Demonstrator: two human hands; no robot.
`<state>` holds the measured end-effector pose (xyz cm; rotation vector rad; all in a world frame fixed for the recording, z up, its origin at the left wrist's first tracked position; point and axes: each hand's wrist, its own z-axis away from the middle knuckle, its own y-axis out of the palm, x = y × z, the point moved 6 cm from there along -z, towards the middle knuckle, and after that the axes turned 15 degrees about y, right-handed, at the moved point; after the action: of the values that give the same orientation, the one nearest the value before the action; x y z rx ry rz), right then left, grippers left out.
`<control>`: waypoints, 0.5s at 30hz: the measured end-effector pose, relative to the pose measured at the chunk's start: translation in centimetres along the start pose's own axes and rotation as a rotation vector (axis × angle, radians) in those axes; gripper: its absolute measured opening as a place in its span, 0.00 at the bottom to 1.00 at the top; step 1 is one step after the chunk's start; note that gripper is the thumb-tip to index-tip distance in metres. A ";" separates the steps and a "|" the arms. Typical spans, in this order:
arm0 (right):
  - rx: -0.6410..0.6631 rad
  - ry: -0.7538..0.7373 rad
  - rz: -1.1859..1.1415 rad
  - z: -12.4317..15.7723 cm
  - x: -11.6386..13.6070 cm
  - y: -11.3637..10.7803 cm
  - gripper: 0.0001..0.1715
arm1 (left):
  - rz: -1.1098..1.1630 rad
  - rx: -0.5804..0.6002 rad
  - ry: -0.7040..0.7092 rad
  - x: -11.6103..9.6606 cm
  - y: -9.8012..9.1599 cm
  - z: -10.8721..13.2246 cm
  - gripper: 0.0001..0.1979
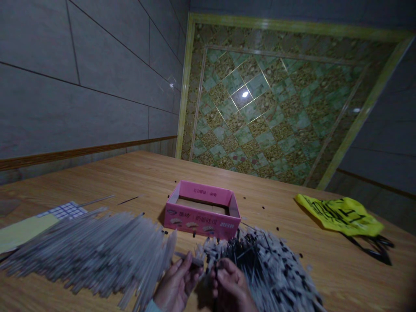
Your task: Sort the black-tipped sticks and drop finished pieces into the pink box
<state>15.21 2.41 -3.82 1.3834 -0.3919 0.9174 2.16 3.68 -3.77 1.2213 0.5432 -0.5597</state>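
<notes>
My left hand [178, 279] pinches a thin, greyish translucent strip [195, 261] between thumb and fingers. Close beside it, my right hand [232, 281] has its fingers closed on a small dark, thin piece [216, 271] whose kind I cannot make out. To the left lies a wide pile of long translucent sticks or tubes [97, 251], laid roughly side by side. On the right is a heap of thin pieces with black and whitish ends [276, 268]. Just beyond my hands stands an open pink cardboard box [201, 223] with printed lettering; brown card shows inside.
A yellow bag with black lettering [341, 214] and dark straps lies on the wooden table [136, 173] at right. Pale yellow paper [29, 232] and a blue checked sheet [66, 211] lie at left. Small black bits are scattered about. A tiled wall [97, 86] borders the left.
</notes>
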 end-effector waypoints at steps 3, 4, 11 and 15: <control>-0.145 -0.189 0.231 1.0 1.6 0.4 0.16 | -0.049 0.042 0.034 -0.3 0.4 0.2 0.05; -0.195 -0.241 0.319 1.4 2.1 0.7 0.15 | -0.066 0.057 0.041 -0.3 0.6 0.3 0.05; -0.362 -0.425 0.681 2.5 3.1 1.9 0.10 | -0.133 0.089 0.036 -0.2 0.6 0.6 0.08; -0.377 -0.456 0.737 2.5 2.9 2.2 0.08 | -0.146 0.131 0.035 0.0 0.7 0.4 0.11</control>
<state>16.00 0.81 0.26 1.0862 -1.4145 1.0299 2.63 3.44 -3.16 1.3247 0.6372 -0.7077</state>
